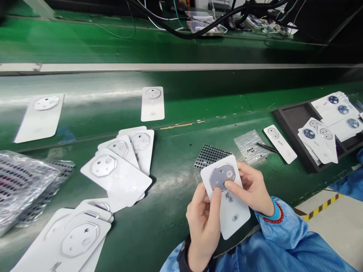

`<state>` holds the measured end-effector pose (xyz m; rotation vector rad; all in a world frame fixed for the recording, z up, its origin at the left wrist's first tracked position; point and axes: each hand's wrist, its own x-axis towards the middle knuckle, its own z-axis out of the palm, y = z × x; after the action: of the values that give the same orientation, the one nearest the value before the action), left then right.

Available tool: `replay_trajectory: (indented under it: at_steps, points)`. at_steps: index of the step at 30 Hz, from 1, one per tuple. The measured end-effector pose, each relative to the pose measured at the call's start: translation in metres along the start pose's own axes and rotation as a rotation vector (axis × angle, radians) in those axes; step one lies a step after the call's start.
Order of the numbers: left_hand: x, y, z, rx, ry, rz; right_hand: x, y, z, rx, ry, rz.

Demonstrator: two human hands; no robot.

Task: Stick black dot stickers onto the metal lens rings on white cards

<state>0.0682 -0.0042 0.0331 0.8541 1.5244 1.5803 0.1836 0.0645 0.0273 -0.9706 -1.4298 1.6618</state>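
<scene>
left hand [203, 230] and right hand [251, 187] together, gripping white card [234, 213] | thumbs [230, 185] hide part of octagonal silver piece [218, 175]

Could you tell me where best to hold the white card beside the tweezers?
Pinch the white card at its bare end, coming from the right: the octagonal film sits at the far end, and the tweezers lie along its left side.

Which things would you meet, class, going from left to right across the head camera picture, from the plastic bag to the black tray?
Plastic bag of dotted sheets → fanned white cards → white card gripped by the left hand and right hand → clear dotted sheet → lone white card → black tray
</scene>
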Motion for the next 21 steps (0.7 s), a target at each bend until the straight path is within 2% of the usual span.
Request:
replay_trajectory:
  at_steps: [6, 13, 17, 21]
  points:
    - [-0.0007, -0.0004, -0.0004, 0.050, -0.016, 0.053, 0.0021, -0.0044, -0.0036, 0.031, -0.058, 0.025]
    - [-0.0043, -0.0072, -0.0012, 0.123, -0.039, 0.110, 0.0005, -0.0069, 0.0008, 0.040, -0.026, 0.008]
    - [-0.0015, -0.0064, -0.0001, 0.106, -0.042, 0.096, 0.0010, -0.0068, 0.0025, 0.026, 0.012, -0.014]
    - [0.0048, -0.0007, 0.0023, 0.097, 0.006, 0.039, 0.0035, -0.0052, 0.0006, 0.020, -0.020, -0.006]
